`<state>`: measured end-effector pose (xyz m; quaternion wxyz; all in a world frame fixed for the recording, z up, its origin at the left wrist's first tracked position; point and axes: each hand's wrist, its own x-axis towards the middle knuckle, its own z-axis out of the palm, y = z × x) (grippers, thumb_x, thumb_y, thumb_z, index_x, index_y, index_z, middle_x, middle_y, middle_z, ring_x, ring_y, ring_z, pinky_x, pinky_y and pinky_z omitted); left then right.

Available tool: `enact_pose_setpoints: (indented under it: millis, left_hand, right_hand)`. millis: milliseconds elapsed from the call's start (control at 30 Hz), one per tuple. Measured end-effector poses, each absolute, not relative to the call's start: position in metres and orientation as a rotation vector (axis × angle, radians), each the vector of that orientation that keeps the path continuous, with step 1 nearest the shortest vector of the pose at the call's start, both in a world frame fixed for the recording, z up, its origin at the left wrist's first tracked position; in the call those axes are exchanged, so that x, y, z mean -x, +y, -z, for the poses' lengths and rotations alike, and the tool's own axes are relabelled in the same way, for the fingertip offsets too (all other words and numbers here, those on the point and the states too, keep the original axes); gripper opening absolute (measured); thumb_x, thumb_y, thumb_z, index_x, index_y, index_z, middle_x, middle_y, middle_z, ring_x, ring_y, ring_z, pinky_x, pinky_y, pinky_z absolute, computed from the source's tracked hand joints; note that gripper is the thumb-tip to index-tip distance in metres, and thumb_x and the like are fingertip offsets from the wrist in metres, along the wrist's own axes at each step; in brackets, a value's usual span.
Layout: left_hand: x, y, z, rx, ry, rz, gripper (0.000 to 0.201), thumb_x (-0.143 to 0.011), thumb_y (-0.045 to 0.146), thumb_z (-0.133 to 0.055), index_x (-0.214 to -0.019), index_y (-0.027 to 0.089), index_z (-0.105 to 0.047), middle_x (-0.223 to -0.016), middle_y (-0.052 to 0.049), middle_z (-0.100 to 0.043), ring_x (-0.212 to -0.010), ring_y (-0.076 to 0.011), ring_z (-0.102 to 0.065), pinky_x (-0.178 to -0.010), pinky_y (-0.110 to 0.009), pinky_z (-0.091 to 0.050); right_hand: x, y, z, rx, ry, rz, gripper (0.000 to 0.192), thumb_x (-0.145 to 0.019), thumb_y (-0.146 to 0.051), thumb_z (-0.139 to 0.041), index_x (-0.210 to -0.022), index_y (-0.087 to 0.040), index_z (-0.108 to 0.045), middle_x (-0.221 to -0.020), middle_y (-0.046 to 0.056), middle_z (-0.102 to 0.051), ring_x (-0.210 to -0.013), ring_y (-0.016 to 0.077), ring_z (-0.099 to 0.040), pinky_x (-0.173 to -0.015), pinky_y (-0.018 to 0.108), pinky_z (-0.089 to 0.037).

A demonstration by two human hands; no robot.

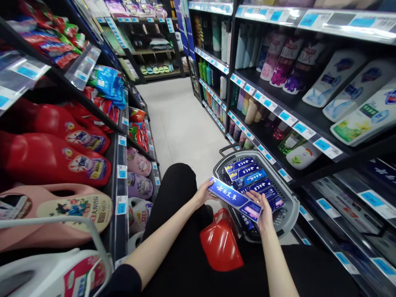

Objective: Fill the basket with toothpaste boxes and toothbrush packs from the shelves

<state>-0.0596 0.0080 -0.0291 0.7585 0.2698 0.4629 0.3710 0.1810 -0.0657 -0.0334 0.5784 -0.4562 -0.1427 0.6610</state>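
A long blue toothpaste box (233, 198) with white lettering and a pink patch is held between my two hands, tilted down to the right. My left hand (204, 194) grips its left end, thumb on the near side. The fingers of my right hand (261, 208) close round its right end. Beneath it stands a grey shopping basket (291, 206) holding several similar blue boxes (255, 178) laid side by side. The held box and my right hand cover part of these.
A red glossy plastic object (221, 243) sits between my knees. On the left, a shelf carries red detergent bottles (58, 159) and bagged goods. The right-hand shelf (272, 107) holds shampoo and body wash bottles, close beside the basket. The pale floor (167, 119) of the aisle runs ahead.
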Motion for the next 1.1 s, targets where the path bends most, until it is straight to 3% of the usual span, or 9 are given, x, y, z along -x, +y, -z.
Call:
enact_pose_setpoints:
  millis: [167, 267, 367, 567, 667, 767, 900, 1000, 1100]
  left_hand:
    - [0.057, 0.003, 0.026, -0.653, 0.97, -0.751, 0.06, -0.075, 0.034, -0.063, -0.129, 0.023, -0.039, -0.087, -0.004, -0.059, -0.072, -0.021, -0.064, -0.063, -0.043, -0.057]
    - [0.058, 0.001, 0.019, -0.697, 0.857, -0.743, 0.068, -0.07, 0.022, -0.066, -0.132, 0.027, -0.038, -0.103, -0.006, -0.059, -0.084, -0.0212, -0.064, -0.072, -0.044, -0.057]
    - [0.058, 0.0, 0.016, -0.701, 0.811, -0.743, 0.074, -0.064, 0.012, -0.071, -0.13, 0.027, -0.04, -0.106, -0.005, -0.059, -0.09, -0.0215, -0.063, -0.079, -0.044, -0.055]
    - [0.052, -0.001, 0.024, -0.643, 0.939, -0.729, 0.058, -0.065, 0.021, -0.076, -0.115, 0.019, -0.048, -0.091, -0.006, -0.066, -0.078, -0.02, -0.067, -0.071, -0.035, -0.057]
    - [0.052, 0.001, 0.028, -0.598, 0.942, -0.794, 0.042, -0.067, 0.024, -0.073, -0.103, 0.016, -0.052, -0.079, -0.005, -0.068, -0.066, -0.0191, -0.068, -0.067, -0.034, -0.057]
    - [0.055, 0.004, 0.025, -0.483, 0.932, -0.919, 0.026, -0.071, 0.023, -0.067, -0.093, 0.013, -0.057, -0.076, -0.006, -0.07, -0.067, -0.0201, -0.068, -0.074, -0.037, -0.056]
    - [0.058, 0.007, 0.015, -0.294, 0.865, -1.03, 0.017, -0.079, 0.025, -0.058, -0.083, 0.01, -0.063, -0.076, -0.01, -0.072, -0.076, -0.0223, -0.069, -0.087, -0.039, -0.053]
    - [0.061, 0.007, 0.008, -0.227, 0.809, -1.071, 0.021, -0.082, 0.027, -0.054, -0.082, 0.01, -0.065, -0.076, -0.01, -0.072, -0.078, -0.0221, -0.069, -0.089, -0.038, -0.052]
    - [0.063, 0.005, 0.005, -0.187, 0.788, -1.087, 0.023, -0.084, 0.028, -0.051, -0.079, 0.011, -0.066, -0.07, -0.008, -0.071, -0.068, -0.019, -0.068, -0.087, -0.036, -0.053]
  right_hand:
    - [-0.194, -0.067, 0.038, 1.16, -0.312, -1.494, 0.036, -0.077, -0.055, -0.058, -0.092, -0.023, -0.067, -0.099, 0.004, -0.072, -0.097, 0.0271, -0.065, -0.091, 0.046, -0.051]
    - [-0.197, -0.066, 0.036, 1.182, -0.229, -1.513, 0.037, -0.076, -0.055, -0.059, -0.088, -0.022, -0.068, -0.097, 0.004, -0.073, -0.093, 0.0272, -0.066, -0.088, 0.047, -0.052]
    - [-0.202, -0.066, 0.028, 1.171, -0.173, -1.541, 0.039, -0.075, -0.056, -0.058, -0.088, -0.021, -0.067, -0.099, 0.005, -0.072, -0.099, 0.0286, -0.065, -0.089, 0.048, -0.051]
    - [-0.216, -0.068, 0.008, 1.033, -0.232, -1.56, 0.045, -0.077, -0.057, -0.054, -0.104, -0.022, -0.062, -0.113, 0.006, -0.066, -0.109, 0.0297, -0.059, -0.086, 0.047, -0.05]
    - [-0.226, -0.064, 0.016, 1.01, -0.312, -1.56, 0.057, -0.078, -0.066, -0.045, -0.114, -0.023, -0.055, -0.12, 0.008, -0.062, -0.11, 0.0289, -0.058, -0.084, 0.047, -0.05]
    - [-0.235, -0.058, 0.041, 1.403, -0.419, -1.481, 0.066, -0.077, -0.072, -0.038, -0.118, -0.022, -0.049, -0.125, 0.013, -0.057, -0.11, 0.0295, -0.058, -0.086, 0.047, -0.049]
    - [-0.227, -0.058, 0.081, 2.336, -1.104, -1.207, 0.067, -0.067, -0.052, -0.066, -0.119, -0.015, -0.049, -0.128, 0.019, -0.051, -0.12, 0.0339, -0.049, -0.098, 0.045, -0.04]
    - [-0.208, -0.066, 0.104, 2.558, -1.585, -0.951, 0.078, -0.065, -0.041, -0.072, -0.13, -0.012, -0.04, -0.132, 0.022, -0.046, -0.122, 0.0366, -0.045, -0.096, 0.045, -0.04]
    - [-0.198, -0.071, 0.116, 2.61, -1.733, -0.815, 0.076, -0.071, -0.032, -0.068, -0.135, -0.008, -0.033, -0.131, 0.023, -0.046, -0.118, 0.0352, -0.05, -0.093, 0.041, -0.043]
